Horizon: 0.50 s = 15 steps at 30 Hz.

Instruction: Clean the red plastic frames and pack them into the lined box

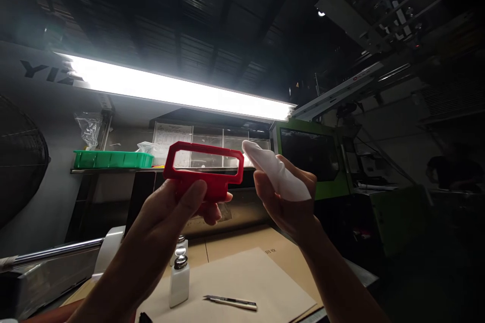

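Our left hand (168,209) pinches the frame (217,186) by its lower edge, over the worktop (246,239), likely so its opening is clear and the lamp (182,88) lights it. Cloth (282,175) sheathes part of our right hand (293,217), just beside; whether its fingers (264,187) grip it, we cannot tell.

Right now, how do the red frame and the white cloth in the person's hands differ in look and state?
The red frame is angular with a wide opening, while the white cloth is creased and shows no opening. The red frame is gripped by the left hand, whereas the white cloth lies over fingers of the right hand. Both are held up, not resting on a surface.
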{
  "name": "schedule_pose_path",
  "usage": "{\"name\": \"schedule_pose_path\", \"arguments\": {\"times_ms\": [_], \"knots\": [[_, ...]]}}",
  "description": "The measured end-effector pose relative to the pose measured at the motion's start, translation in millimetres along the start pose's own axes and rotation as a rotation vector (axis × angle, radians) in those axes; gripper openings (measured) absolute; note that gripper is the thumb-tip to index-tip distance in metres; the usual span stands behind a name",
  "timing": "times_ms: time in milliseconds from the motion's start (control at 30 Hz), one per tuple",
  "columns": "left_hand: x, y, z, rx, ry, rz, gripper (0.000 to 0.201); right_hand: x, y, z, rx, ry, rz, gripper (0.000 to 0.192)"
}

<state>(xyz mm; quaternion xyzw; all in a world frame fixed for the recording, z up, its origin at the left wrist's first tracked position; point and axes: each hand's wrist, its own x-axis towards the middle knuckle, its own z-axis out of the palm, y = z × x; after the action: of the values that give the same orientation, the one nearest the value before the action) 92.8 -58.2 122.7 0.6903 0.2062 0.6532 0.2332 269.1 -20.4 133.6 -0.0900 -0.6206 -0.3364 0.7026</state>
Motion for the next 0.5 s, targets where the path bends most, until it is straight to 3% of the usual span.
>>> {"name": "schedule_pose_path", "arguments": {"times_ms": [233,500], "knots": [[0.3,2.2,-0.5,0.046,-0.055,0.009,0.02,16.2,-19.8,-3.2,-0.193,-0.069,-0.276,0.021],[1.5,-0.5,0.0,-0.013,-0.147,0.037,0.018,26.9,-19.0,3.8,-0.376,-0.097,-0.45,0.018]]}}
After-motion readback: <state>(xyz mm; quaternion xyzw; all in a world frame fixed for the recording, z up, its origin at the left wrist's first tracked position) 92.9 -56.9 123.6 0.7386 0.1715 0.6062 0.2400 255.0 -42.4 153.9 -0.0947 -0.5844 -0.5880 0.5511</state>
